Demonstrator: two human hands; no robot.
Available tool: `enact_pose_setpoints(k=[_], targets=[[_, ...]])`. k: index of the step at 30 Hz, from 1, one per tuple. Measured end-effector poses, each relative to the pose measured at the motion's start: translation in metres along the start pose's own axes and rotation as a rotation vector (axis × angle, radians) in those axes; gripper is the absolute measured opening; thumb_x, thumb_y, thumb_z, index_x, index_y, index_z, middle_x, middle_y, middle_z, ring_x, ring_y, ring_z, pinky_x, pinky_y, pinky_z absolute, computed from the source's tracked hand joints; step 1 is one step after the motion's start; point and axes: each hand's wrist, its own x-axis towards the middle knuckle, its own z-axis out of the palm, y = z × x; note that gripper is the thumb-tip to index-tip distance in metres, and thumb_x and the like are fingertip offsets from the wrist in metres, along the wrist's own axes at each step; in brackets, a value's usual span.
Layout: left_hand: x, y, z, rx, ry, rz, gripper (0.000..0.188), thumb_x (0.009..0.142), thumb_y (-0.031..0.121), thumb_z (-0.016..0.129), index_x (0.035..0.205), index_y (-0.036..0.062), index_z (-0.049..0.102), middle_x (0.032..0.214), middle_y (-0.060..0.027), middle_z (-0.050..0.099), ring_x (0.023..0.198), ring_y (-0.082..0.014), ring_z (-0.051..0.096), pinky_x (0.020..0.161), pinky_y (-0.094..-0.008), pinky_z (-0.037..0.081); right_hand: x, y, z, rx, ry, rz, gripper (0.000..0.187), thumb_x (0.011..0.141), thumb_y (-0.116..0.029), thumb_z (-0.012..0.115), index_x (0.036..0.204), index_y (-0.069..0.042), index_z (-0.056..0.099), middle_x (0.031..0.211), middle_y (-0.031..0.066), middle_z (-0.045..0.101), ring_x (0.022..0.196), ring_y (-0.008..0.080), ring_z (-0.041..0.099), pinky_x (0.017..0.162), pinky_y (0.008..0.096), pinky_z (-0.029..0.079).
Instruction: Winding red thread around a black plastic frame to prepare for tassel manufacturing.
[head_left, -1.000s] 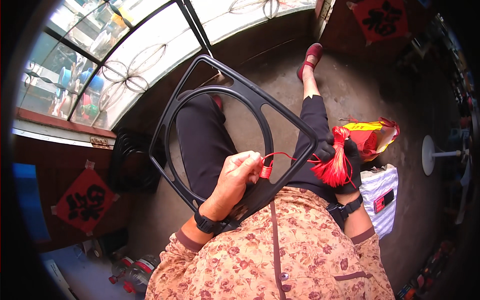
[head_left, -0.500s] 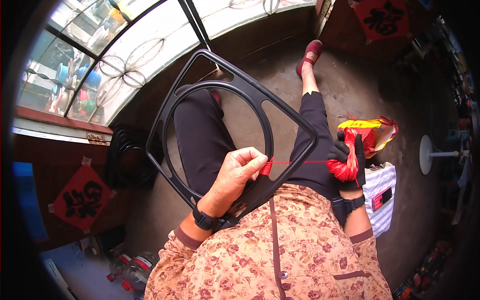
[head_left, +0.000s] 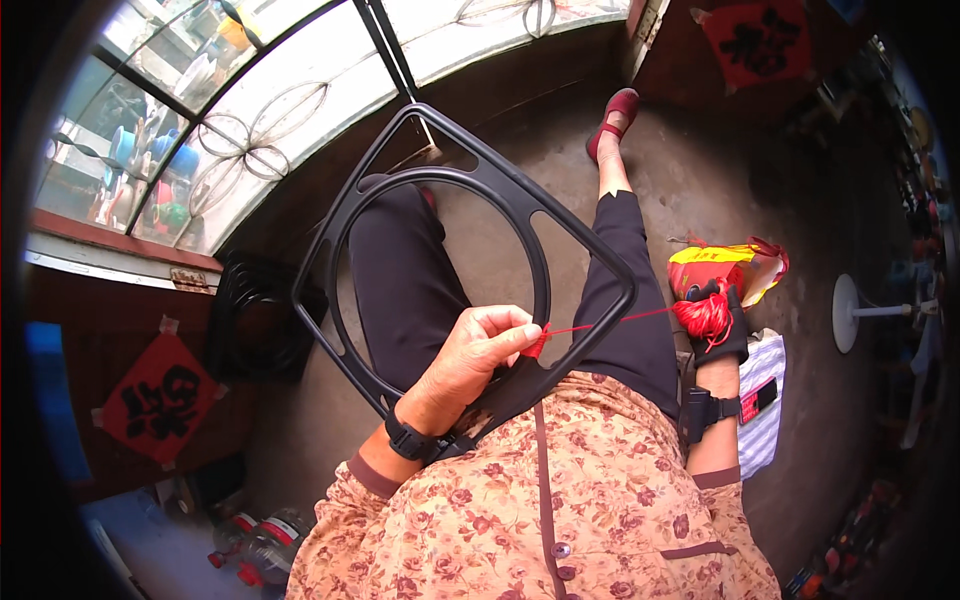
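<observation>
A black frame [head_left: 512,192], a round ring inside a rounded square, rests across my lap. Red cord is wound tightly round part of it, making a short red wrapping [head_left: 537,347]. My bare left hand [head_left: 468,352] pinches with thumb and forefinger at this wrapping, against the ring. From there a thin red cord [head_left: 625,318] stretches rightward to a loose bundle of red cord [head_left: 704,316]. My right hand [head_left: 731,338], in a black glove with bare skin at the wrist, is closed round that bundle; its fingers are partly hidden by the strands.
Beyond my right hand lie a red and yellow plastic bag [head_left: 700,262] and a striped cloth [head_left: 765,420] with a phone [head_left: 759,400] on it. A white round-based stand [head_left: 846,313] is farther right. Black frames [head_left: 262,310] are stacked at left, near plastic bottles [head_left: 272,543].
My right hand has moved slightly outward and up with the cord bundle, so the cord now slants upward to the right. My left hand stays at the wrapping.
</observation>
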Motion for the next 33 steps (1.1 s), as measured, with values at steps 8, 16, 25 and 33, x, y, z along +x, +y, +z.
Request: enact_pose_setpoints(k=[8,16,25,33], targets=[[-0.005,0.009,-0.01,-0.215,-0.07,0.077,0.009,0.089,0.012,0.064,0.085,0.0049,0.062,0.072,-0.0009,0.063,0.066,-0.0064,0.06,0.062,-0.0205,0.048,0.044,-0.114,-0.154,-1.074,0.14,-0.457,0.024,0.096,-0.019,0.049,0.111,-0.002,0.057,0.105,0.0115,0.065,0.096,0.0261,0.062,0.086,0.0372,0.052],[0.001,0.005,0.008,-0.051,-0.094,-0.139,0.014,0.09,0.019,0.065,0.088,0.0052,0.069,0.07,0.008,0.059,0.056,0.0031,0.042,0.051,-0.0136,0.034,0.006,0.044,0.09,-0.914,-0.157,-0.242,0.028,0.093,-0.02,0.061,0.112,-0.001,0.06,0.1,0.0049,0.067,0.09,0.0127,0.063,0.083,0.0277,0.05],[0.003,0.004,0.022,-0.041,-0.075,-0.157,0.016,0.088,0.018,0.068,0.095,0.0034,0.067,0.082,0.0041,0.063,0.067,0.0,0.052,0.058,-0.0156,0.041,-0.021,0.109,0.161,-0.657,-0.758,0.182,0.032,0.093,-0.007,0.057,0.124,0.0,0.052,0.119,0.0087,0.06,0.107,0.0148,0.058,0.093,0.0276,0.048],[0.004,-0.022,-0.006,-0.047,-0.147,-0.081,0.017,0.088,0.014,0.068,0.099,0.0013,0.069,0.089,-0.0007,0.069,0.076,-0.0048,0.06,0.068,-0.0213,0.046,-0.004,0.116,0.144,-0.062,-0.543,0.947,0.055,0.088,-0.013,0.064,0.136,0.002,0.041,0.11,0.0132,0.063,0.099,0.0191,0.062,0.098,0.0388,0.046]])
